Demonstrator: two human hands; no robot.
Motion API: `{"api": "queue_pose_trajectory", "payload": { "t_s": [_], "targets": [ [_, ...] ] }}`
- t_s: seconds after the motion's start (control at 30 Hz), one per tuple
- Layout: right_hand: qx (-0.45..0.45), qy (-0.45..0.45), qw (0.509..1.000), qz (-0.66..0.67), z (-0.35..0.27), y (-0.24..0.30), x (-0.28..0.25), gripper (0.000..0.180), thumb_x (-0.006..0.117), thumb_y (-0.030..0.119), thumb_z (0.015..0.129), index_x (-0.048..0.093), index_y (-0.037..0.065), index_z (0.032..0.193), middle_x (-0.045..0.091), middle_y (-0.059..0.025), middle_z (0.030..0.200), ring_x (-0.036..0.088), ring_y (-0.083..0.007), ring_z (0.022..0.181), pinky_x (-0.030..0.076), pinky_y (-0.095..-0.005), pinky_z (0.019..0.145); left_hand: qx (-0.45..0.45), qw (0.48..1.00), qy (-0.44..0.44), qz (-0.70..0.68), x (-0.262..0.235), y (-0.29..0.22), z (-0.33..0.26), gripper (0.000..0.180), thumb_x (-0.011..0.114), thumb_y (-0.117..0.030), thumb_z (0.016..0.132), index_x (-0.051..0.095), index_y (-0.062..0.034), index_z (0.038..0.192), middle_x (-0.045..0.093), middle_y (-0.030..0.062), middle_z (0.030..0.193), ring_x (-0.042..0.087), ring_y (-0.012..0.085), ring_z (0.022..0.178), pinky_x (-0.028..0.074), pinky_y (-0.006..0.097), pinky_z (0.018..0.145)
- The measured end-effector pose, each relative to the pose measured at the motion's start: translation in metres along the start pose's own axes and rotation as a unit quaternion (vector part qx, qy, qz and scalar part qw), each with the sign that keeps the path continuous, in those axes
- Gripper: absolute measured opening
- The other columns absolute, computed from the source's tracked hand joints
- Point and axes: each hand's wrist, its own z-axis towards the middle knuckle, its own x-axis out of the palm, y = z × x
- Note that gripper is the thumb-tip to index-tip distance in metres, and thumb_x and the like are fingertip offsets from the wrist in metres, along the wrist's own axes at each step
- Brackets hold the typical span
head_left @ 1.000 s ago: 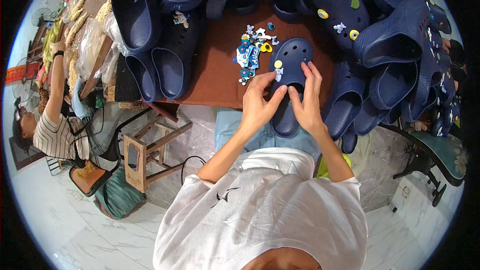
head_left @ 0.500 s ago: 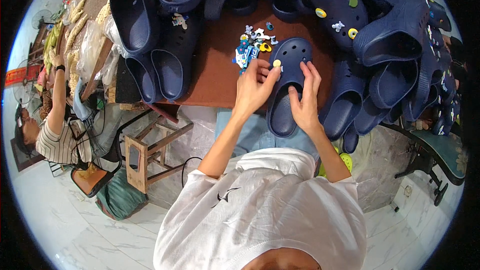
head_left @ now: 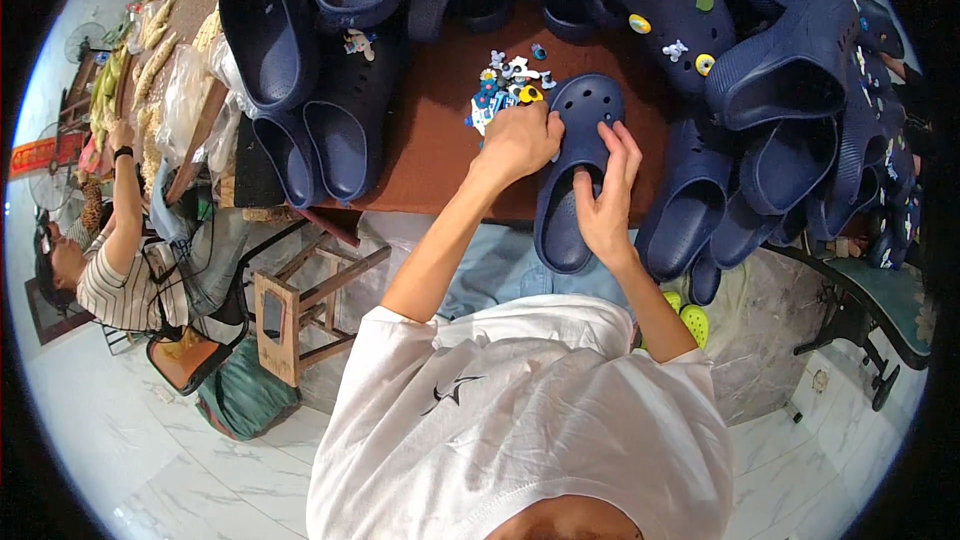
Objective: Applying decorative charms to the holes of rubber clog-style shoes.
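Observation:
A navy foam clog (head_left: 572,170) lies toe-away on the brown table (head_left: 430,150), its heel hanging over the near edge. My right hand (head_left: 606,192) rests on it, fingers spread over the holed top and the opening. My left hand (head_left: 518,138) has curled fingers at the clog's left side, reaching into a small pile of colourful shoe charms (head_left: 503,83). Whether it pinches a charm is hidden.
Piles of navy clogs (head_left: 300,50) crowd the table's far left, back and right (head_left: 790,100); some carry charms (head_left: 640,24). A wooden stool (head_left: 300,310) stands below left. A person in a striped shirt (head_left: 125,270) sits at the far left. A green chair (head_left: 880,290) is at right.
My left hand moved off the clog's top to the charm pile at its left. The clog slid slightly toward me, and my right hand shifted down over its opening.

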Motion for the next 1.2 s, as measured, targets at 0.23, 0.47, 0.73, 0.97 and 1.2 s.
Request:
{"api": "queue_pose_trajectory", "payload": {
  "t_s": [0.23,0.47,0.73,0.97,1.2],
  "targets": [
    [0.008,-0.017,1.0,-0.004,0.0,0.003,0.006,0.059,0.056,-0.001,0.08,0.043,0.0,0.138,0.035,-0.0241,0.143,0.034,-0.0415,0.135,0.028,-0.048,0.113,-0.017,0.997,-0.066,-0.039,0.007,-0.002,-0.011,0.03,0.047,-0.024,0.094,0.063,0.0014,0.093,0.067,0.0278,0.08,0.065,0.0469,0.079,0.05,0.054,0.075],
    [0.009,-0.032,0.999,-0.009,0.001,0.001,0.007,0.06,0.056,-0.002,0.077,0.045,0.0,0.136,0.037,-0.0229,0.142,0.036,-0.0407,0.134,0.028,-0.0479,0.113,0.018,0.993,-0.086,-0.083,0.012,0.005,-0.016,0.027,0.048,-0.022,0.095,0.059,0.0018,0.098,0.064,0.0291,0.079,0.063,0.0481,0.077,0.047,0.056,0.071],
    [0.019,-0.047,0.999,-0.009,-0.001,0.002,0.01,0.062,0.057,-0.003,0.075,0.045,0.001,0.136,0.038,-0.0228,0.141,0.036,-0.0406,0.134,0.029,-0.048,0.113,0.09,0.986,-0.082,-0.114,0.01,0.009,-0.013,0.018,0.051,-0.018,0.093,0.054,-0.0005,0.09,0.061,0.0256,0.074,0.06,0.0463,0.074,0.045,0.053,0.066],
    [0.015,-0.056,0.998,-0.011,-0.001,0.005,0.009,0.062,0.059,-0.003,0.075,0.045,0.001,0.136,0.038,-0.0231,0.141,0.036,-0.0419,0.134,0.029,-0.0485,0.112,0.099,0.982,-0.071,-0.148,0.01,0.011,-0.016,0.018,0.052,-0.018,0.094,0.052,-0.0008,0.09,0.06,0.0257,0.077,0.059,0.0475,0.075,0.045,0.052,0.065],
    [0.003,-0.009,0.999,-0.035,0.003,0.006,-0.003,0.063,0.065,0.004,0.077,0.045,0.001,0.136,0.038,-0.0243,0.141,0.037,-0.0436,0.131,0.031,-0.0496,0.11,-0.005,0.971,-0.111,-0.212,0.016,0.001,-0.035,0.027,0.053,-0.027,0.1,0.054,-0.001,0.094,0.063,0.0181,0.077,0.063,0.0343,0.072,0.047,0.043,0.065]
  ]
}}
